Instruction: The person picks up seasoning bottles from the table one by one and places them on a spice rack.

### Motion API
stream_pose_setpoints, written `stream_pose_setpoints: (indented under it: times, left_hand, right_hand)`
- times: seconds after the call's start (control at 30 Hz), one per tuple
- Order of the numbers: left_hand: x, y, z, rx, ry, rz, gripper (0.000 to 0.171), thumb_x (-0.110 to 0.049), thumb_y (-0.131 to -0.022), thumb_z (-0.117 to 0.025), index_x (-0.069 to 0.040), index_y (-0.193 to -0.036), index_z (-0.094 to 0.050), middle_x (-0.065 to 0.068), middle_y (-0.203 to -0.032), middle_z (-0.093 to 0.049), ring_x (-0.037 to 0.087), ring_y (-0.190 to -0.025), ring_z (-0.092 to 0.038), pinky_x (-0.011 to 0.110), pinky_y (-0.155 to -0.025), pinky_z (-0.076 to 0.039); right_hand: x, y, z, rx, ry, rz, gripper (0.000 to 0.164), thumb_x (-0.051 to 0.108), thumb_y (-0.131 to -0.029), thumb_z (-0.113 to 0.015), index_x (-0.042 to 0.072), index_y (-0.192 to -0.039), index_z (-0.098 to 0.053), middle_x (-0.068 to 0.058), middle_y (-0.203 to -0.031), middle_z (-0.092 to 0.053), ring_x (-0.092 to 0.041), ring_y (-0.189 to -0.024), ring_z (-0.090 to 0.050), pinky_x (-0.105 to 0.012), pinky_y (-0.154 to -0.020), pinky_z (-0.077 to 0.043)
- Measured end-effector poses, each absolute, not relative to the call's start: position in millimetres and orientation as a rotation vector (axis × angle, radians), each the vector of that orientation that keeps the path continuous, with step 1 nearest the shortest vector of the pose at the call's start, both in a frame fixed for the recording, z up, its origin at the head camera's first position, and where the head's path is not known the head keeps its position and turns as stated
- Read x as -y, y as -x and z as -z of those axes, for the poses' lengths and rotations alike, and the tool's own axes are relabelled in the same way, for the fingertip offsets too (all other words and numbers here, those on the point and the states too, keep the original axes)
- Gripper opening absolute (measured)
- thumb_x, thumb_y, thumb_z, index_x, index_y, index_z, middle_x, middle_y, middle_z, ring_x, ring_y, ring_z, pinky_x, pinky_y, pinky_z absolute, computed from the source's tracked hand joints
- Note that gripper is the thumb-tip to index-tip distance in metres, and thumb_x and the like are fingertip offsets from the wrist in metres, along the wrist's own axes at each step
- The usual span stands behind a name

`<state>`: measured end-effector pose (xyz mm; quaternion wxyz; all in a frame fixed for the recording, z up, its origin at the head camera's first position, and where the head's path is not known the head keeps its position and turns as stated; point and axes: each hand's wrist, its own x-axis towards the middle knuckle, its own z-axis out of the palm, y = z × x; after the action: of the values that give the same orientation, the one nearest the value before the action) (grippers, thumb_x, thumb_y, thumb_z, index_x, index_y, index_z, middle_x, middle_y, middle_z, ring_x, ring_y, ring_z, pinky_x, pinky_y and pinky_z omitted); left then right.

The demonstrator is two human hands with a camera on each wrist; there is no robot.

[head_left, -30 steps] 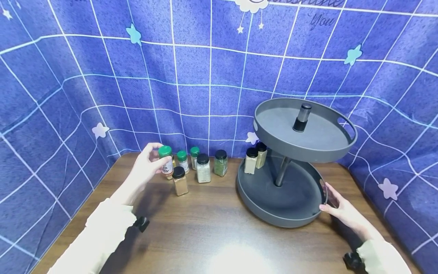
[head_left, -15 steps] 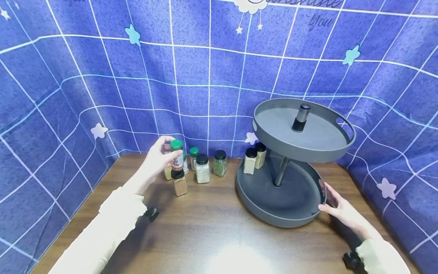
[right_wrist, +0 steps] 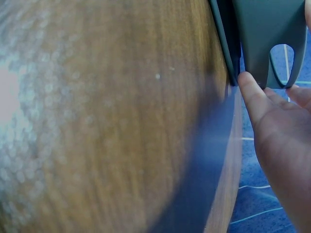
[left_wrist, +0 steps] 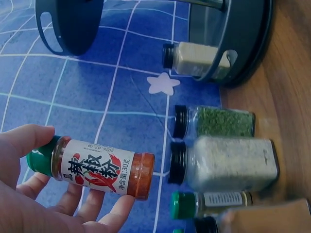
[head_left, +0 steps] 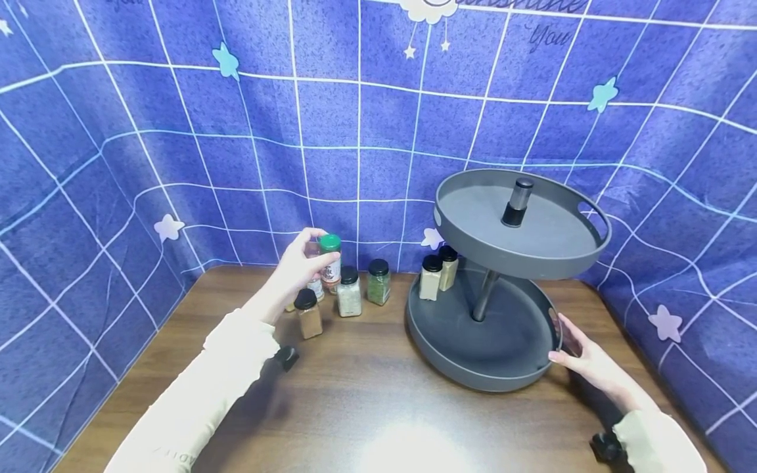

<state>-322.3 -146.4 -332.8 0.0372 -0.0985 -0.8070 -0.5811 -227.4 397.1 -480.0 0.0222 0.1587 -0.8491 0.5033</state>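
My left hand point(head_left: 299, 266) grips a small spice jar point(left_wrist: 97, 165) with a green cap, a red-and-white label and red powder inside. It is held off the table, above and in front of the standing jars. My right hand point(head_left: 591, 361) holds the rim of the lower tier of a dark grey two-tier tray point(head_left: 449, 368), near its handle cutout. In the right wrist view, the right hand's fingers point(right_wrist: 252, 94) lie against that rim. Two black-capped jars point(head_left: 430, 279) of pale powder stand on the lower tier at its left.
On the wooden table point(head_left: 355, 394), left of the tray, stand a jar of green herbs point(head_left: 378, 284), a jar of whitish grains point(head_left: 349, 299) and a jar of tan powder point(head_left: 309, 318). A green-capped jar point(left_wrist: 209, 205) is partly hidden. A blue gridded cloth point(head_left: 331, 118) hangs behind.
My left hand has carried the green-capped jar to the right, past the tan powder jar, toward the tray. My right hand stays at the tray's rim.
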Motion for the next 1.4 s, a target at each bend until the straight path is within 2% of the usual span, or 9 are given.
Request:
stream_pose_setpoints:
  times: [0.1, 0.2, 0.47, 0.8, 1.03, 1.4]
  left_hand:
    - [138.0, 324.9, 333.1, 2.463, 0.314, 1.81, 0.041, -0.018, -0.085, -0.069, -0.015, -0.12, -0.046, 0.013, -0.111, -0.057, 0.016, -0.071, -0.057, 0.033, -0.064, -0.051]
    - [129.5, 327.6, 333.7, 2.466, 0.319, 1.832, 0.042, -0.018, -0.086, -0.068, -0.014, -0.121, -0.046, 0.014, -0.115, -0.057, 0.016, -0.077, -0.057, 0.033, -0.066, -0.052]
    - [106.2, 332.6, 337.3, 2.46, 0.336, 1.951, 0.046, -0.02, -0.086, -0.069, -0.015, -0.126, -0.045, 0.016, -0.125, -0.055, 0.024, -0.093, -0.058, 0.046, -0.079, -0.052]
    - [80.2, 338.0, 343.4, 2.458, 0.408, 1.941, 0.04, -0.018, -0.084, -0.07, -0.017, -0.118, -0.05, 0.013, -0.117, -0.058, 0.022, -0.09, -0.059, 0.036, -0.069, -0.051]
    - [62.4, 340.5, 346.1, 2.477, 0.423, 1.927, 0.042, -0.019, -0.084, -0.071, -0.017, -0.12, -0.05, 0.013, -0.119, -0.058, 0.027, -0.096, -0.061, 0.036, -0.072, -0.054]
    - [34.5, 342.1, 353.3, 2.386, 0.48, 2.081, 0.04, -0.008, -0.083, -0.07, -0.013, -0.118, -0.051, 0.014, -0.106, -0.059, 0.02, -0.083, -0.062, 0.038, -0.067, -0.055]
  right_hand:
    - [-397.1, 227.3, 480.1, 2.64, -0.488, -1.551, 0.079, 0.002, -0.089, -0.06, -0.007, -0.147, -0.007, -0.041, -0.144, -0.016, 0.023, -0.116, -0.027, 0.003, -0.092, -0.024]
    - [-397.1, 227.2, 480.0, 2.648, -0.485, -1.545, 0.079, 0.003, -0.089, -0.06, -0.007, -0.147, -0.007, -0.041, -0.144, -0.016, 0.023, -0.116, -0.027, 0.003, -0.092, -0.024]
    - [-397.1, 227.6, 480.4, 2.641, -0.49, -1.538, 0.078, 0.002, -0.089, -0.06, -0.007, -0.147, -0.008, -0.042, -0.143, -0.018, 0.023, -0.115, -0.029, 0.003, -0.092, -0.025]
    - [-397.7, 228.2, 481.5, 2.628, -0.508, -1.541, 0.078, 0.001, -0.089, -0.06, -0.007, -0.147, -0.008, -0.043, -0.142, -0.017, 0.023, -0.117, -0.028, 0.003, -0.093, -0.025]
    - [-397.1, 227.8, 482.0, 2.628, -0.502, -1.531, 0.078, 0.002, -0.089, -0.06, -0.008, -0.146, -0.008, -0.044, -0.141, -0.018, 0.023, -0.116, -0.029, 0.003, -0.092, -0.025]
    - [-396.6, 227.6, 480.2, 2.65, -0.478, -1.52, 0.078, 0.004, -0.09, -0.06, -0.007, -0.147, -0.008, -0.041, -0.143, -0.017, 0.024, -0.114, -0.028, 0.003, -0.091, -0.025]
